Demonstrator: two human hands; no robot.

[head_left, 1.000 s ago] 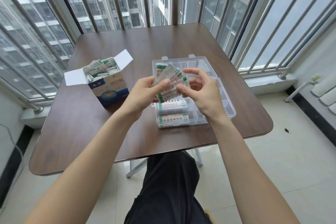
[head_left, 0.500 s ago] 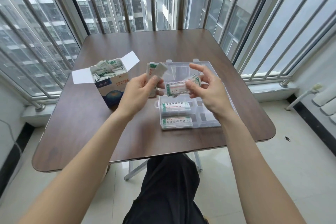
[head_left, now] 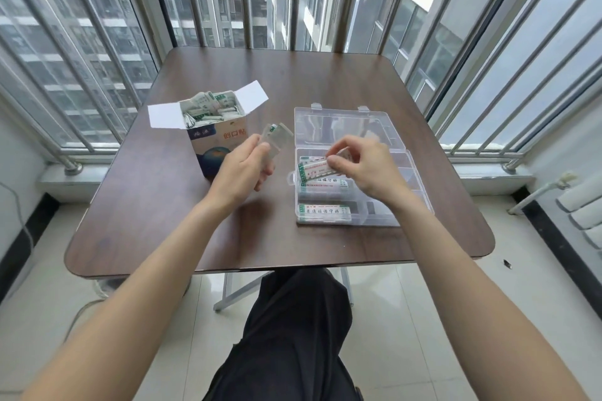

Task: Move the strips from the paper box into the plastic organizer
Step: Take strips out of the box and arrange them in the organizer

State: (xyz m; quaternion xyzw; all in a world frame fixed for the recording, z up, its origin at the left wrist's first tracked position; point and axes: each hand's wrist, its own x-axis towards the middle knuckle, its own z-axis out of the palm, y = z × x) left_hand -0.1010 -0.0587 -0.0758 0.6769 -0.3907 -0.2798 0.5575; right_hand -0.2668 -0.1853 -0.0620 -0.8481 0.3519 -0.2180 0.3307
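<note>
A dark wooden worktop (head_left: 325,81) with rounded corners carries two things. The open box (head_left: 216,140) stands left of centre. The clear organizer (head_left: 338,117) lies right, lid open.

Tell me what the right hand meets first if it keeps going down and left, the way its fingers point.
Probably the strips already lying in the plastic organizer, just under the strip the right hand pinches. Depth is unclear.
</note>
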